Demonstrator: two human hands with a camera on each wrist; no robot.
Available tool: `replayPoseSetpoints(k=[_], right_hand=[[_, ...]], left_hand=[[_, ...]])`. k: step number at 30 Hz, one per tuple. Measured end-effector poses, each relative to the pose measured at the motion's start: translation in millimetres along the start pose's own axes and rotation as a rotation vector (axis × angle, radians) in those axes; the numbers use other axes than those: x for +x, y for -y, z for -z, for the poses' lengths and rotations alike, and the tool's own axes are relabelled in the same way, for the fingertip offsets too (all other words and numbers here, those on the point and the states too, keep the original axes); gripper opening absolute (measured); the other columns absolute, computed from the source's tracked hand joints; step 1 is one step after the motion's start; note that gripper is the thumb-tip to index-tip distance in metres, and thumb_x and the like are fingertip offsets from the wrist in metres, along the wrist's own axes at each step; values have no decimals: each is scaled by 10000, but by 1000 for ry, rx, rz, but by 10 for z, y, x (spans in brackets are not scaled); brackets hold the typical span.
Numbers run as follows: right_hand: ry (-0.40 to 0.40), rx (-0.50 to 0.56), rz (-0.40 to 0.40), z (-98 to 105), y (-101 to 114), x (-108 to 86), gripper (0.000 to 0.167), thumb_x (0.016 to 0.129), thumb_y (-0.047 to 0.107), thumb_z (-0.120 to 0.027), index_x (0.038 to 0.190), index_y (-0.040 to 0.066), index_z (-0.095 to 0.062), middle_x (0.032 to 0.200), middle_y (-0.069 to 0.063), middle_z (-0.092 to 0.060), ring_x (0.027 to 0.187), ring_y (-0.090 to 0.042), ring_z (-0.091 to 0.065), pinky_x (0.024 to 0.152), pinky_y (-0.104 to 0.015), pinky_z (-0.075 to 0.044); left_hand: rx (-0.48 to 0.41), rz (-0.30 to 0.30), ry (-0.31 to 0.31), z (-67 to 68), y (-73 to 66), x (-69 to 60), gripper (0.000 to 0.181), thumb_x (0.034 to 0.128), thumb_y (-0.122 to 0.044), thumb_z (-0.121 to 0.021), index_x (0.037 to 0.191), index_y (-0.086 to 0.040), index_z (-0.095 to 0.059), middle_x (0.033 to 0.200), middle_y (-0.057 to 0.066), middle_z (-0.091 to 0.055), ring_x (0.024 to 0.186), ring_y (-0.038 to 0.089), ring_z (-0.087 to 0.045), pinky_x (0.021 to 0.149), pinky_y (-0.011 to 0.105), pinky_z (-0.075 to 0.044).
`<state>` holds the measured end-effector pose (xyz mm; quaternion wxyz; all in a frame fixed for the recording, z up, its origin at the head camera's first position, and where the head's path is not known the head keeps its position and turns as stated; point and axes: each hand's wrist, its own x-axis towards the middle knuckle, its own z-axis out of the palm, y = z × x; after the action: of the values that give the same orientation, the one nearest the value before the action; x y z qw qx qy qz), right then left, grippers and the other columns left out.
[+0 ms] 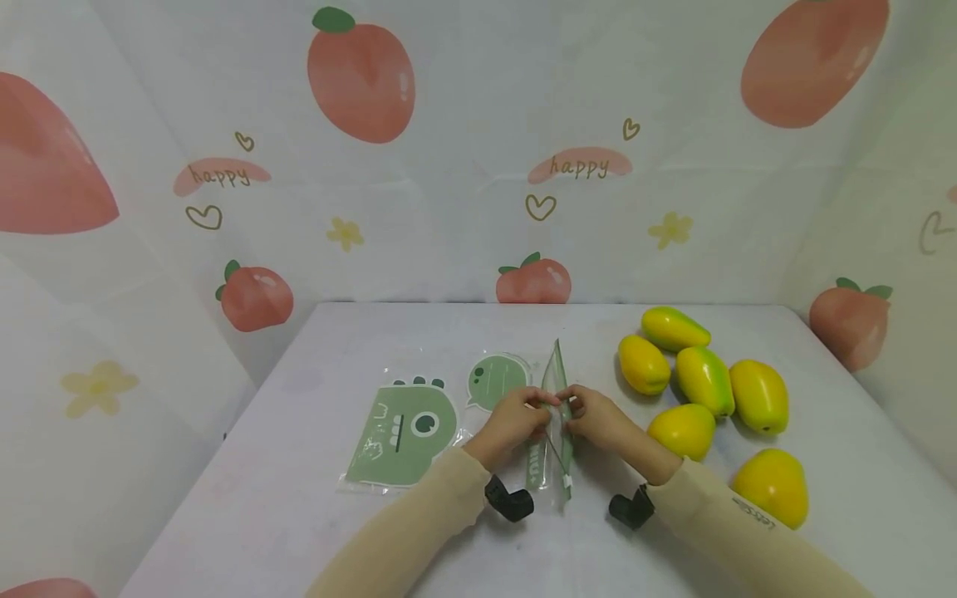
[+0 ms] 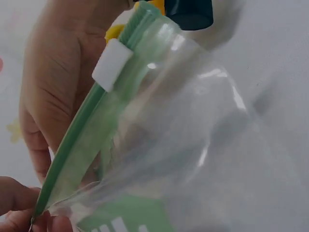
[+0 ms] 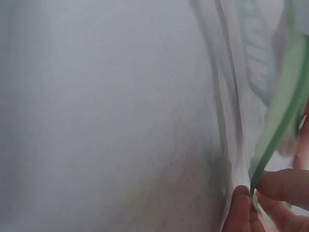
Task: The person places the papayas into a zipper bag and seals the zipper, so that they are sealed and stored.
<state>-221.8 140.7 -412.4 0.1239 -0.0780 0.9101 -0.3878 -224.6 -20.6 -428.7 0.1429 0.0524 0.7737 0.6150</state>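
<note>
A clear zip bag [image 1: 536, 477] with a green top edge and a white slider [image 2: 112, 64] stands on its side between both hands. My left hand [image 1: 516, 422] pinches one side of its green edge. Opposite it, my right hand [image 1: 604, 418] pinches the other side, with thumb and fingers on the film in the right wrist view. Between the hands the mouth of the bag [image 3: 282, 121] looks slightly parted. The slider sits at the near end of the edge. Part of the bag is hidden behind the fingers.
Left of the hands lies a flat bag with a green monster face [image 1: 407, 432]. Behind the left hand is another with a round green print [image 1: 497, 380]. Several yellow-green mangoes [image 1: 703, 380] lie on the right, one [image 1: 772, 488] close to the right sleeve. A printed cloth [image 1: 463, 191] hangs behind the table.
</note>
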Motion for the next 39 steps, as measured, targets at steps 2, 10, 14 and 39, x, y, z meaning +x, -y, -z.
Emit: replayPoseSetpoints(k=[2, 10, 14, 39], right_hand=[[1, 21, -8, -2, 9, 4, 415, 813, -44, -670, 1212, -24, -560, 1079, -222, -638, 919, -285, -642, 783, -405, -566], [-7, 35, -19, -1, 22, 19, 449, 809, -50, -659, 1244, -17, -557, 1083, -217, -622, 888, -261, -626, 752, -370, -559], [4, 31, -46, 17, 13, 21, 500, 810, -50, -645, 1296, -1, -535, 1123, -221, -599, 882, -245, -601, 722, -340, -549], [-2, 78, -10, 79, 10, -1, 602, 776, -54, -643, 1353, -25, -477, 1118, -259, -587, 759, -212, -566, 638, -288, -524]], left_hand=[[21, -24, -19, 46, -35, -8, 158, 858, -30, -629, 1005, -18, -688, 800, 0, -530, 650, 101, -519, 577, 208, -513], [60, -100, -91, 298, -225, -54, 194, 830, -40, -697, 1003, 45, -678, 736, 15, -533, 584, 119, -602, 578, 272, -582], [83, -127, -141, 443, -286, -89, 181, 818, -18, -696, 990, 40, -695, 726, 17, -494, 540, 104, -596, 573, 275, -583], [-8, -94, -183, 721, -346, -225, 228, 805, 40, -666, 1028, 7, -701, 754, 30, -464, 531, 113, -573, 588, 271, -584]])
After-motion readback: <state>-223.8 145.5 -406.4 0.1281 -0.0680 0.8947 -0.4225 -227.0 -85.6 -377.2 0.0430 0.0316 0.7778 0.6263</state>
